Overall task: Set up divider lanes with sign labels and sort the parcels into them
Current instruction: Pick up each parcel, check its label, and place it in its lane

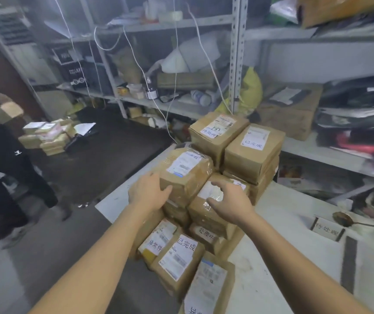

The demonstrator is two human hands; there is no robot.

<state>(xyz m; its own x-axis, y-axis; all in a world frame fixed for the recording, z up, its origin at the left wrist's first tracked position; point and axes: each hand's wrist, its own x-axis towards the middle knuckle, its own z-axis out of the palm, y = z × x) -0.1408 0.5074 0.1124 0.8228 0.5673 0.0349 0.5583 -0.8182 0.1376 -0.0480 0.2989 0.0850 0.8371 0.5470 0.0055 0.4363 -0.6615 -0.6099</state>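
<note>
So there's a white table (pixel 278 225) with a big pile of brown parcels stacked along its left edge, mostly two or three high. Both arms are stretched out toward the middle of the pile.

The left hand (pixel 147 191) is flat against the near-left side of a taped parcel (pixel 186 173) that sits on top of the stack; fingers spread fairly wide, pressing on it rather than wrapped round it. The right hand (pixel 229 200) is over a lower parcel (pixel 206 205) just beside it, fingers curled in a loose open claw above its white label. Can't tell if the fingertips actually touch it.

Behind those, two more parcels sit side by side on top: the back-left one (pixel 217 130) and the back-right one (pixel 253 148), each with a handwritten paper slip. Closer to the camera there's a parcel marked 已完成 (pixel 179 259), with another (pixel 156 241) touching its left side, and a third (pixel 208 286) at the bottom edge of the view.

Over on the right of the table stands a small sign (pixel 327 231) with handwriting on it, and a dark strip (pixel 349 264) lies flat near it, well apart from the pile.

The metal shelves (pixel 235 53) behind are crammed with bags, boxes and bottles. Another stack of parcels (pixel 50 137) sits on the floor at left, next to a person in dark clothes (pixel 5 159).
</note>
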